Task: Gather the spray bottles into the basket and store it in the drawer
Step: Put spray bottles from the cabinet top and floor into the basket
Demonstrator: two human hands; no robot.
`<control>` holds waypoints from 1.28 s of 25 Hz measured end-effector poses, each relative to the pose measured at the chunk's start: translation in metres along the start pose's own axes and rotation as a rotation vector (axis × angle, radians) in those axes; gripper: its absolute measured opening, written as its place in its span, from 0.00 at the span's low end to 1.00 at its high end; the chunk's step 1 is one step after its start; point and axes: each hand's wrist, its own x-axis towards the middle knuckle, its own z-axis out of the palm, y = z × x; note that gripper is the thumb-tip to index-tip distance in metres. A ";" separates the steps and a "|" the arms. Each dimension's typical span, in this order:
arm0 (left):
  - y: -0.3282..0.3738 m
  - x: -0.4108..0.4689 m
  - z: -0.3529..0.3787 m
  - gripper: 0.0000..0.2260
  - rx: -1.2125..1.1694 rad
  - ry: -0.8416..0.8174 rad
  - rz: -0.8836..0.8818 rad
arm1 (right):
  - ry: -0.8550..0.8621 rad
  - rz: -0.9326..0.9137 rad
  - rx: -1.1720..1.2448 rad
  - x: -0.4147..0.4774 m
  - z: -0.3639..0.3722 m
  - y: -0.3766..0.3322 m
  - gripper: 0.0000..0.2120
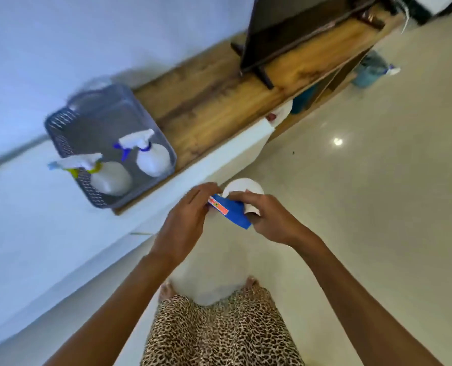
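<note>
At centre frame we see the left hand (186, 220) and right hand (268, 217) clamped on a white bottle (242, 187) with a blue label, apparently lying sideways. Two spray bottles (153, 158) stand upright in the grey basket (61, 133) at left, nozzles pointing left.

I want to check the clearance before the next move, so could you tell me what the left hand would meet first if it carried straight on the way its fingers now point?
The left hand points up-right and already touches the blue-labelled white container, so that comes first, though depth is unclear.
</note>
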 end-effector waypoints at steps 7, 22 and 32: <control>0.041 -0.046 -0.123 0.08 -0.080 0.236 -0.053 | 0.241 -0.145 -0.134 -0.036 0.022 -0.155 0.25; 0.011 -0.046 -0.251 0.17 0.130 0.416 -0.208 | 0.429 -0.420 -0.447 0.055 0.053 -0.279 0.16; -0.050 0.035 -0.266 0.16 0.212 0.366 -0.442 | 0.274 -0.356 -0.365 0.227 0.035 -0.240 0.14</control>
